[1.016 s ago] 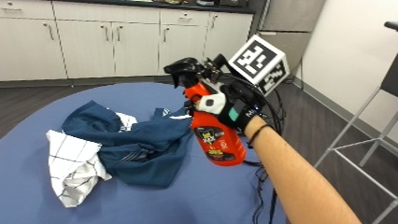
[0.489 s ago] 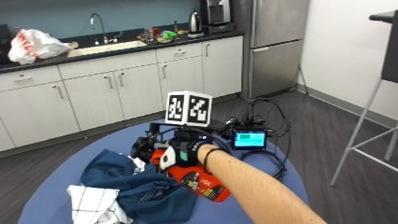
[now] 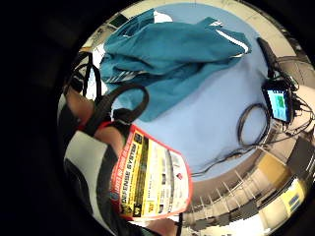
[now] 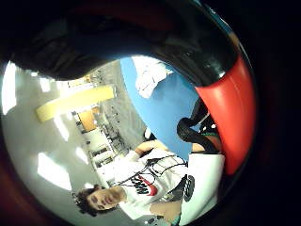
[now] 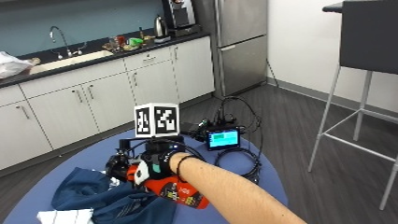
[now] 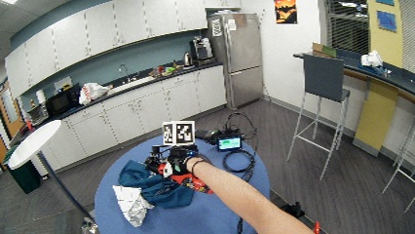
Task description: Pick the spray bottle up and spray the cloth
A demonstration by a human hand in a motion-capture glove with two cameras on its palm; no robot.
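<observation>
My gloved right hand [image 5: 155, 164] grips a red spray bottle [image 5: 177, 192] with a yellow and white label [image 3: 150, 179], held tilted just above the round blue table [image 5: 249, 184]. Its black nozzle end [image 5: 116, 165] points toward the crumpled teal cloth [image 5: 103, 198] that lies on the table to the left of the hand. In the wide outside view the hand [image 6: 176, 165] and bottle [image 6: 190, 182] hang over the edge of the teal cloth [image 6: 152, 184]. The little finger side palm view looks down on the teal cloth [image 3: 172, 54] spread on the blue tabletop.
A white patterned cloth [image 6: 131, 204] lies at the teal cloth's near-left side. A small device with a lit screen [image 5: 223, 138] and looped black cables [image 5: 245, 161] sit at the table's far right. A bar stool [image 6: 317, 105] stands to the right beyond the table.
The outside camera has shifted its view. The hand still holds the bottle, now lower and tilted with the nozzle nearer the teal cloth.
</observation>
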